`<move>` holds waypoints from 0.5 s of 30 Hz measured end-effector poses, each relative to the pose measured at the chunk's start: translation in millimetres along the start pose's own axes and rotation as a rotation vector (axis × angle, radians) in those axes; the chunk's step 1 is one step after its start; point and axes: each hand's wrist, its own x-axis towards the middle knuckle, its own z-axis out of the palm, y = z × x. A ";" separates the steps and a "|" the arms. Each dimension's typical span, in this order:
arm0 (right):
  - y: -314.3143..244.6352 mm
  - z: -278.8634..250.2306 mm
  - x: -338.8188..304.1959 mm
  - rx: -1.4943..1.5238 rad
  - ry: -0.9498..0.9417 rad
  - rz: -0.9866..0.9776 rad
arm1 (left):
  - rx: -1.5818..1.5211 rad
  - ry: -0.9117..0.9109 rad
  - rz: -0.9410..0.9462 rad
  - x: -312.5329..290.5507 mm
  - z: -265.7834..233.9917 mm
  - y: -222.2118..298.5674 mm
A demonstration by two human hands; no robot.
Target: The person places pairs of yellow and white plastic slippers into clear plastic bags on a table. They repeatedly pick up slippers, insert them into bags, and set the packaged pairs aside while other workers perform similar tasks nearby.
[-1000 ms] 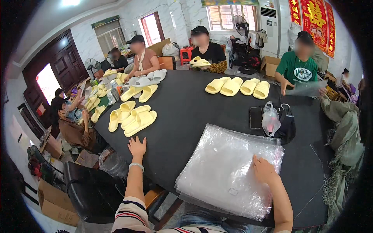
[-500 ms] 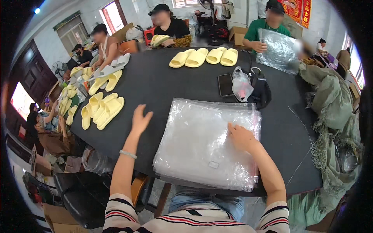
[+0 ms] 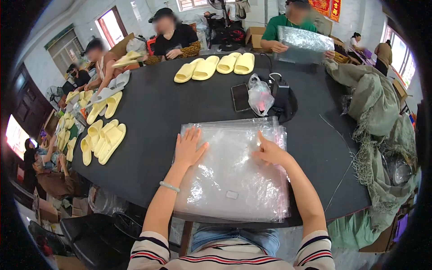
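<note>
A stack of clear plastic bags (image 3: 225,168) lies on the dark table in front of me, its sheets slightly out of line at the edges. A small pale label (image 3: 231,194) shows near its front edge. My left hand (image 3: 189,146) rests flat on the stack's far left corner, fingers spread and nothing gripped. On the right part of the stack is my right hand (image 3: 272,152). Its index finger is stretched forward, the thumb stands apart from it, and the other fingers are partly curled and hidden. I see nothing held in it.
Past the stack lie a phone (image 3: 240,97), a small knotted plastic bag (image 3: 261,95) and a black device (image 3: 281,92). Yellow slippers (image 3: 206,68) stand at the far edge, more slippers (image 3: 111,141) at left. Green netting (image 3: 373,103) hangs at right. Co-workers sit across the table.
My left hand has come from above the bare table onto the stack. My right hand stays on the bags, its index finger now further forward. Across the table, the green-sleeved person's clear bag has tilted.
</note>
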 end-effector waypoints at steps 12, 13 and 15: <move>61.6 -29.2 14.3 1.421 -0.121 -0.111 | -0.520 0.158 0.066 4.6 15.5 -34.0; 68.1 -28.9 17.3 1.479 -0.086 -0.156 | -0.639 0.193 0.022 5.1 15.2 -35.6; 75.0 -29.0 20.1 1.512 -0.060 -0.183 | -0.947 0.212 -0.145 6.5 6.4 -36.1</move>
